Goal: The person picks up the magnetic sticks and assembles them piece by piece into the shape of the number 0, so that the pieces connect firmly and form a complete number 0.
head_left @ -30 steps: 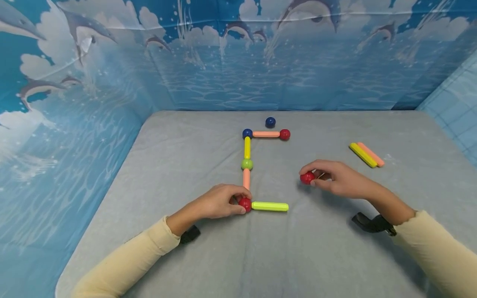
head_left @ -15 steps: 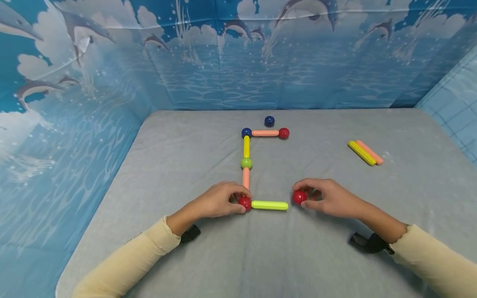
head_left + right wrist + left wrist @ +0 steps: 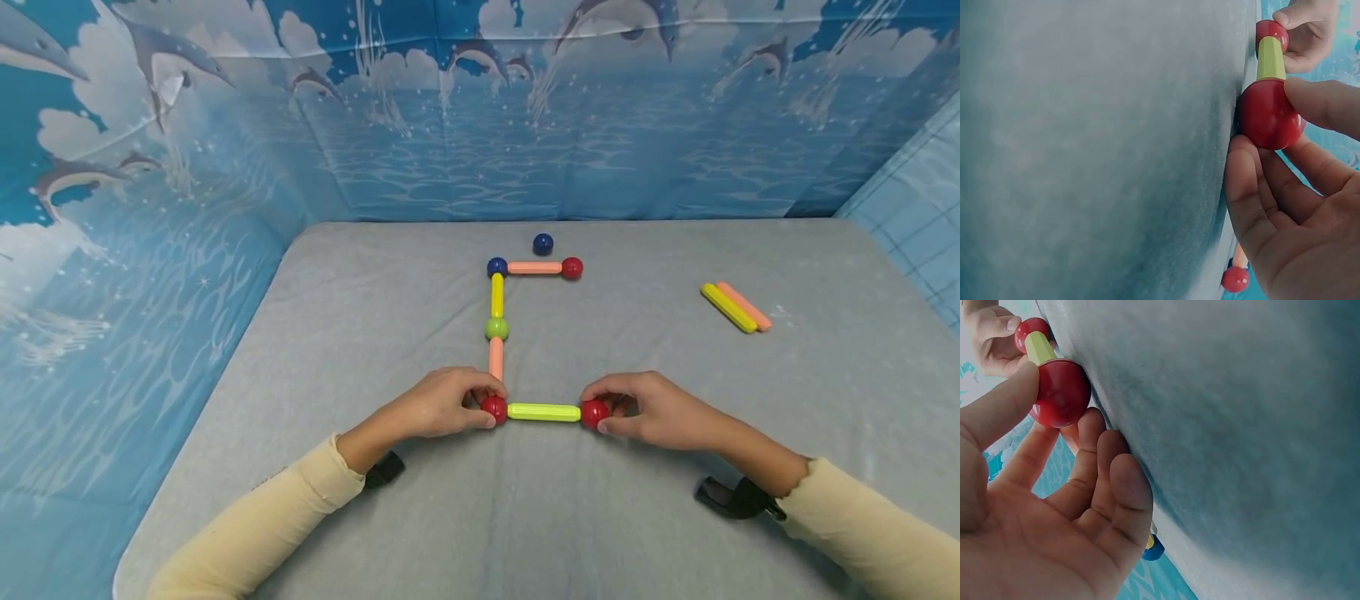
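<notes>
Grip of left hand (image 3: pixel 447 406) pinching red ball (image 3: pixel 495 409), right hand (image 3: pixel 651 411) pinching another red ball (image 3: pixel 594 413), lime rod (image 3: pixel 543 412) between.

The head camera looks from above, forward and down at the table (image 3: pixel 375 317). Both wrist cameras look from very near, turned sideways, and share the yellow-green rod (image 3: pixel 1040 349).
</notes>
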Available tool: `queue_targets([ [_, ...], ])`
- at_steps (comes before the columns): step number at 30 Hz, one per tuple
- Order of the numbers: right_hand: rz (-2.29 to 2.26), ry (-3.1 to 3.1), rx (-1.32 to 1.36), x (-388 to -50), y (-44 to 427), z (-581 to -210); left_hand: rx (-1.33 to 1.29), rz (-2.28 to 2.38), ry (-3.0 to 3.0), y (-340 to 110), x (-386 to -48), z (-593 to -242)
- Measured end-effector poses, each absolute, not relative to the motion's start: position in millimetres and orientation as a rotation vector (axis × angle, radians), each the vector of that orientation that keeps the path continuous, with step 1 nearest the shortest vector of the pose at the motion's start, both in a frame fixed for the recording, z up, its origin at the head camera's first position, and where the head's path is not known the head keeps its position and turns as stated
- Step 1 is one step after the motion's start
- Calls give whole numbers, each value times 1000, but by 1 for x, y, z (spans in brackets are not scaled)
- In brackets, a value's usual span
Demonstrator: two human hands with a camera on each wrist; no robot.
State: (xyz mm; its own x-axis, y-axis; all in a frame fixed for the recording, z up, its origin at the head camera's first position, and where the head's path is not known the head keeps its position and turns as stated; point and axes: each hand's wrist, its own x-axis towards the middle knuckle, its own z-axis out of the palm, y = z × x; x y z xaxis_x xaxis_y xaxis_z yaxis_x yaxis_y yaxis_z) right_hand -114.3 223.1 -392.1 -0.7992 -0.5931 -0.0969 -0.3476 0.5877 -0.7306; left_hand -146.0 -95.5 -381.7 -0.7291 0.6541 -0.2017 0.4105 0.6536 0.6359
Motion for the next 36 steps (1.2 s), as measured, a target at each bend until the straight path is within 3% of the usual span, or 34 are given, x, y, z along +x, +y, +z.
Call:
queue_targets([
  [36, -953, 2528, -860, -108, 219, -391, 929, 771, 2417, -105, -146, -382],
])
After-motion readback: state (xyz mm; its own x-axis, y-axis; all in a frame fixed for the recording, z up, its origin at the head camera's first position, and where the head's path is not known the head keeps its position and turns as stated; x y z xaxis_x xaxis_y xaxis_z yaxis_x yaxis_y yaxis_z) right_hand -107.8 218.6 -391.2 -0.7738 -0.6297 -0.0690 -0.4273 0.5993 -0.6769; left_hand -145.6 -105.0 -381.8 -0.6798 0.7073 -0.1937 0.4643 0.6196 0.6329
